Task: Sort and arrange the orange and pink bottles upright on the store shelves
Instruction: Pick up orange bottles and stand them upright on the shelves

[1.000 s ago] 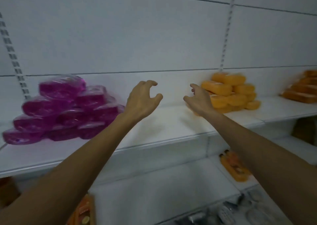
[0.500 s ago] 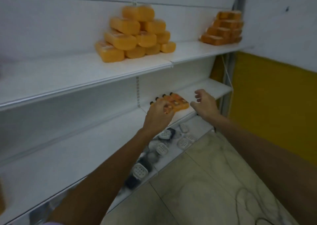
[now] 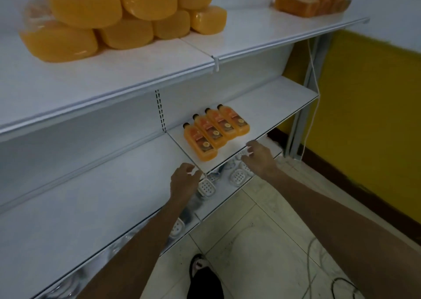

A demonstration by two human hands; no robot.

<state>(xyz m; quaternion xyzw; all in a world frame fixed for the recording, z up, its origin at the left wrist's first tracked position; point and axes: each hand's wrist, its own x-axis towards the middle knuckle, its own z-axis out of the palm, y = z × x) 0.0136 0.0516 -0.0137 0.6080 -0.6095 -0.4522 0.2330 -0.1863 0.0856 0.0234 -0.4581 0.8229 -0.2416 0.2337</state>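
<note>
Head view shows that both hands have come down from the high shelf, where they were a second ago, to the front edge of the lower shelf. The left hand and the right hand are empty; their fingers are loosely curled and parted and hold nothing. Just beyond the fingers, between the two hands and a little deeper in, four orange bottles lie flat side by side, black caps toward the back wall. In my judgement the standing up has not yet begun here. Above the fingers the upper shelf carries a pile of orange packs. Under the fingers the lowest shelf holds small white perforated dishes. Nothing pink is in sight.
</note>
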